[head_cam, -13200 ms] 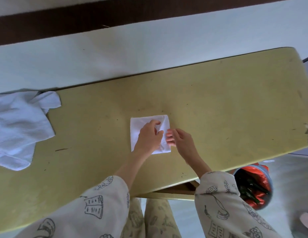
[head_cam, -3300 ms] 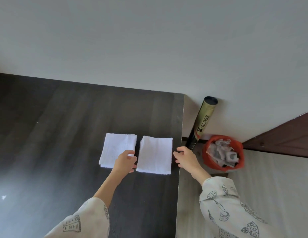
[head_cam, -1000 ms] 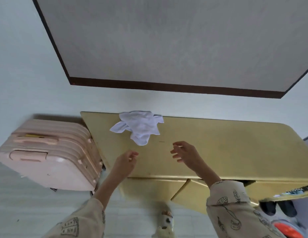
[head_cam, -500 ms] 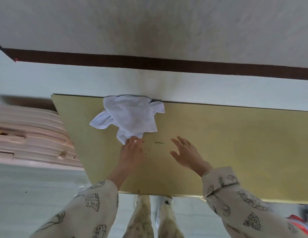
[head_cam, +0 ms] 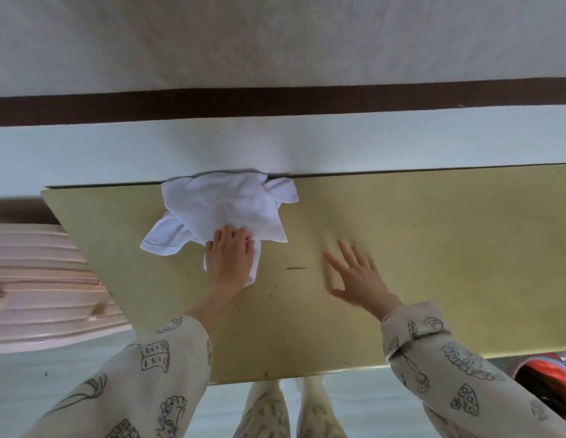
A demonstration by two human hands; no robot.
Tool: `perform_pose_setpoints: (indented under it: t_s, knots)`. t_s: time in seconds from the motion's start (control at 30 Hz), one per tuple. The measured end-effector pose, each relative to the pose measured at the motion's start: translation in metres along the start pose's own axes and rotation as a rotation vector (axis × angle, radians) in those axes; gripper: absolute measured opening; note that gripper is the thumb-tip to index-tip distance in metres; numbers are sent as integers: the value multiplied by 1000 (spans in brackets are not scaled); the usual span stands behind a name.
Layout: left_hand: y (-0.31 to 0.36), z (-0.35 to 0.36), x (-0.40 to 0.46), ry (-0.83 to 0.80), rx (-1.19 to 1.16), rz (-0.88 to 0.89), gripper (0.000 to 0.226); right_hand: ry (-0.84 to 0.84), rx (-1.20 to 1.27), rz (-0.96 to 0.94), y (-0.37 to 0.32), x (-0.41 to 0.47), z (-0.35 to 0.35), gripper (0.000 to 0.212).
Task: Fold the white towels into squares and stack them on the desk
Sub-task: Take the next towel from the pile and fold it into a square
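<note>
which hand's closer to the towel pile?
Left. The left hand grips the near edge of the towel pile; the right hand, fingers spread, is off to the pile's right, over the bare table.

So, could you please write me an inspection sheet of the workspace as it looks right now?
Surface: yellow table, scuffed, against the wall.
Job's things: crumpled white towels heaped at the table's far edge, unfolded; no folded squares in view.
Clutter: nothing seen on the table.
Hands: left hand lies on the heap's near edge, whether gripping cannot be told; right hand open, fingers spread, beside the heap, holding nothing.
Cables: nothing seen.
Surroundings: pink suitcase left of the table; red-lined bin at lower right; dark wall strip above.
</note>
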State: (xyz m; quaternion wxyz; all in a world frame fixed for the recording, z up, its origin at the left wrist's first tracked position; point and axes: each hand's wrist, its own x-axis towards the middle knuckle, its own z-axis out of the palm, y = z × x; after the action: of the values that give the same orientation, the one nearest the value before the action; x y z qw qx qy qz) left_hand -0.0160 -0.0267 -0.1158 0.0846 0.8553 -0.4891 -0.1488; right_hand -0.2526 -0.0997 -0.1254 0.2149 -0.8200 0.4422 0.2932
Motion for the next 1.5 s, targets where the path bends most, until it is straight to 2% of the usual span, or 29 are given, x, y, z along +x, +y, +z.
perform_pose_setpoints:
  t_s: [0.07, 0.1, 0.17, 0.23, 0.3, 0.43, 0.53, 0.67, 0.83, 0.97, 1.1, 1.27, 1.37, 1.5]
  knots:
    - [4, -14, -2, 41, -169, -4, 17, -37, 135, 11, -7, -1, -10, 85]
    - [6, -23, -3, 38, -284, -3, 16, -37, 284, 7, -13, -3, -19, 85]
    - [10, -46, -2, -15, -446, 42, 15, 67, 631, -49, -29, -11, -45, 86]
    - [17, -74, 2, -64, -459, 159, 17, 210, 766, -176, -48, -24, -77, 90]
    - [29, -101, 6, -82, -456, 275, 18, 294, 741, -285, -65, -37, -105, 86]
    - [58, -146, 8, -61, -494, 398, 15, 510, 678, -323, -71, -61, -149, 25]
    - [76, -169, 7, -84, -416, 464, 13, 549, 721, -258, -52, -85, -175, 23]
    - [103, -183, 4, -99, -109, 512, 15, 607, 727, -211, -5, -125, -206, 18]
    - [154, -187, 8, -25, -101, 498, 25, 678, 717, -133, 79, -162, -225, 16]
    - [203, -180, 20, 80, -88, 488, 21, 745, 661, -54, 146, -165, -235, 17]
    - [248, -175, 25, 222, -117, 434, 17, 798, 631, -93, 200, -160, -246, 19]
    - [273, -146, 3, 205, -145, 370, 17, 762, 576, -118, 243, -157, -225, 22]
    - [270, -105, -27, 76, -121, 274, 16, 672, 605, -100, 255, -147, -177, 22]
    - [254, -34, -72, -143, -115, 120, 17, 440, 641, -52, 261, -141, -96, 23]
